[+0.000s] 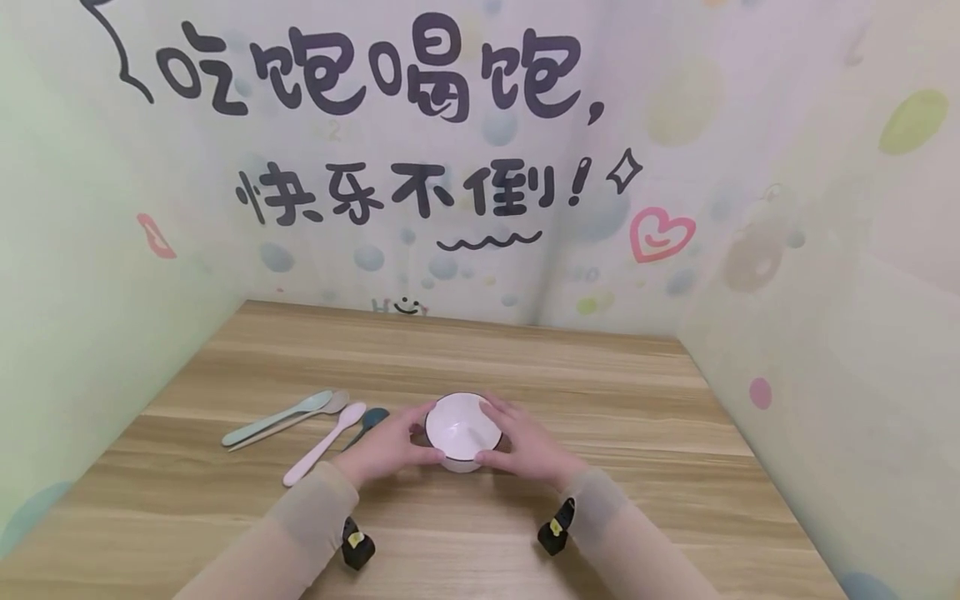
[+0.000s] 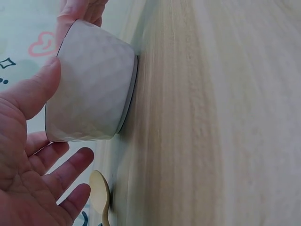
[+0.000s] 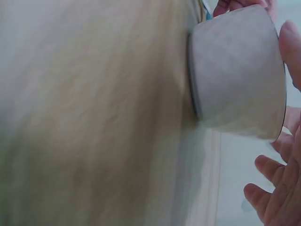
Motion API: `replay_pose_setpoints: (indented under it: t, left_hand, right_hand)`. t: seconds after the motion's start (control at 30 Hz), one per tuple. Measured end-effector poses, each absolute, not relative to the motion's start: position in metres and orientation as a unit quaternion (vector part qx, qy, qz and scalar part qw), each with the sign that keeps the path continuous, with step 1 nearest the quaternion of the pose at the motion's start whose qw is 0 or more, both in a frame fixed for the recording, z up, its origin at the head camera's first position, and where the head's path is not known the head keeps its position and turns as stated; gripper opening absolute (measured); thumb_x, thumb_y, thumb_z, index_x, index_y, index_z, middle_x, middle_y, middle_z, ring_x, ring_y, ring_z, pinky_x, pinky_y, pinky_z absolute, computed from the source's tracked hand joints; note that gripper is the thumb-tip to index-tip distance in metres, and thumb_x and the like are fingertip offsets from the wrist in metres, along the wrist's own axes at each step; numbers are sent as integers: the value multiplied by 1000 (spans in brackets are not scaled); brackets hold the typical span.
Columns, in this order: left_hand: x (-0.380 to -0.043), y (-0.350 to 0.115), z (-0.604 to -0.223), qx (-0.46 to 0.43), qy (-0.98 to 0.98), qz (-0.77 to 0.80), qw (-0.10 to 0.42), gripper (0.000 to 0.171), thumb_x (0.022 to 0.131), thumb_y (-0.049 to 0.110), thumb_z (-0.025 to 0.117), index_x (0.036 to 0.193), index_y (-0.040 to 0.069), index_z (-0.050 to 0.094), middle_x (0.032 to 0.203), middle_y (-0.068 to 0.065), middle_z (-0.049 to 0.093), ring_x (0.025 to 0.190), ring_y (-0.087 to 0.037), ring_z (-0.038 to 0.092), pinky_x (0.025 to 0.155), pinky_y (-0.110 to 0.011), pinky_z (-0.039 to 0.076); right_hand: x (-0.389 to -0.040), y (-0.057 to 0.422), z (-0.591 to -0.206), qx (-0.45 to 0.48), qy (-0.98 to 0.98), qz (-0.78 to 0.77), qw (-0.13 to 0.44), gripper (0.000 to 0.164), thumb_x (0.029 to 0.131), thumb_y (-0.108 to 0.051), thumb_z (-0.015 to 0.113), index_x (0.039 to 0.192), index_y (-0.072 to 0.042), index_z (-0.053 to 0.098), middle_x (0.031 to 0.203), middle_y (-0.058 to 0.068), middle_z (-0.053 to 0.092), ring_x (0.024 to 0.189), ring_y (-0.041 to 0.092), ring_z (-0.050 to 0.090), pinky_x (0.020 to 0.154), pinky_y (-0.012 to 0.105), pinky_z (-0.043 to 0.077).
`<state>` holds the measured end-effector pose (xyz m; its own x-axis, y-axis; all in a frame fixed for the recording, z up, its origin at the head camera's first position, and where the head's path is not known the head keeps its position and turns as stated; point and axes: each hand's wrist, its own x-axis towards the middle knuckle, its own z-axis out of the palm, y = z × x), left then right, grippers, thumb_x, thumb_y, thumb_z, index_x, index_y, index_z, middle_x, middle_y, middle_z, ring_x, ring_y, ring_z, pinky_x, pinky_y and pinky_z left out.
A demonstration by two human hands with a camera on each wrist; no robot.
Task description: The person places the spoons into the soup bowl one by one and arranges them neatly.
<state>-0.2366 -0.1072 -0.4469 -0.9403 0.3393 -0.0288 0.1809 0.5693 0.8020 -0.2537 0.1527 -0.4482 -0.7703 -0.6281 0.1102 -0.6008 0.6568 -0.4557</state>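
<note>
A white bowl [image 1: 459,427] with a dark rim stands upright in the middle of the wooden table, and its inside faces up in the head view. From the left side, my left hand [image 1: 392,446] holds it, thumb at the near rim and fingers round the side. On the opposite side my right hand [image 1: 531,446] grips it the same way. The left wrist view shows the faceted outer wall of the bowl [image 2: 91,84], its foot close over the tabletop. Some lower fingers of the right hand [image 3: 282,188] are spread off the bowl in the right wrist view.
Left of the bowl lie a light blue spoon [image 1: 277,418], a beige spoon [image 1: 335,403], a pink spoon [image 1: 324,446] and a dark teal spoon [image 1: 371,418], partly hidden by my left arm. Printed walls [image 1: 480,275] close off the back and both sides of the table [image 1: 465,533].
</note>
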Motion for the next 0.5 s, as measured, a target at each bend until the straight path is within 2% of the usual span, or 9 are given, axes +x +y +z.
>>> replay_pose_setpoints:
  t: [0.07, 0.27, 0.5]
  left_hand:
    - [-237, -107, -448, 146, 881, 440, 91, 85, 77, 34, 81, 147, 10, 39, 136, -11, 52, 118, -28, 53, 99, -50, 40]
    - [-237, -106, -450, 139, 884, 436, 91, 85, 77, 36, 80, 147, 12, 38, 137, -10, 50, 118, -27, 53, 99, -50, 41]
    - [-234, -106, -451, 131, 888, 432, 90, 88, 77, 41, 79, 148, 13, 36, 137, -11, 48, 118, -26, 53, 99, -50, 41]
  right_hand:
    - [-252, 158, -450, -344, 908, -240, 16, 76, 89, -50, 62, 147, -7, 38, 157, 11, 25, 141, 34, 25, 109, 53, 26]
    - [-247, 168, -458, -343, 911, -227, -15, 64, 94, -49, 56, 145, -12, 44, 156, 4, 28, 140, 27, 31, 109, 47, 28]
    - [-241, 168, -459, -318, 920, -227, -23, 62, 94, -53, 52, 144, -17, 46, 154, 3, 32, 138, 27, 35, 108, 47, 30]
